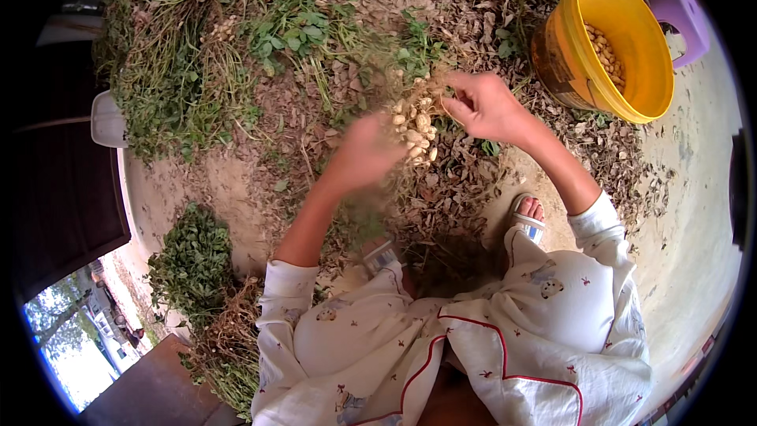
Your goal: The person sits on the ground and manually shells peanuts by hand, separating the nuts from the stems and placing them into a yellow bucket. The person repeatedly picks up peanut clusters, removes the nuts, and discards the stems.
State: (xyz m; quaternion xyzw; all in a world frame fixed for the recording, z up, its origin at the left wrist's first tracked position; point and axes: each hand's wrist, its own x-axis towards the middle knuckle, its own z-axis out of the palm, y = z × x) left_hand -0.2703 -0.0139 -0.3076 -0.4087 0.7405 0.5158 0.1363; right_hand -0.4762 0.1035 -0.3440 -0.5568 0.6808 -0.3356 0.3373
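A cluster of pale peanuts (419, 124) hangs on a pulled-up peanut plant between my two hands. My left hand (369, 151) is closed around the plant just left of the pods and is blurred by motion. Blurred leaves of the plant trail below that hand. My right hand (488, 106) is at the brown, fuzzy roots (433, 84) on the right of the cluster. Its thumb and forefinger are bent toward the roots; whether they pinch them is not clear. At the upper right, a yellow bucket (641, 41) tilts toward me with loose peanuts (604, 56) inside.
Heaped peanut plants (177, 71) cover the upper left. Dry leaves (449, 189) litter the concrete floor (692, 189). Beside the bucket stands a purple plastic stool (683, 18). A leafy bundle (192, 260) lies at lower left. My sandalled foot (527, 216) is below my right hand.
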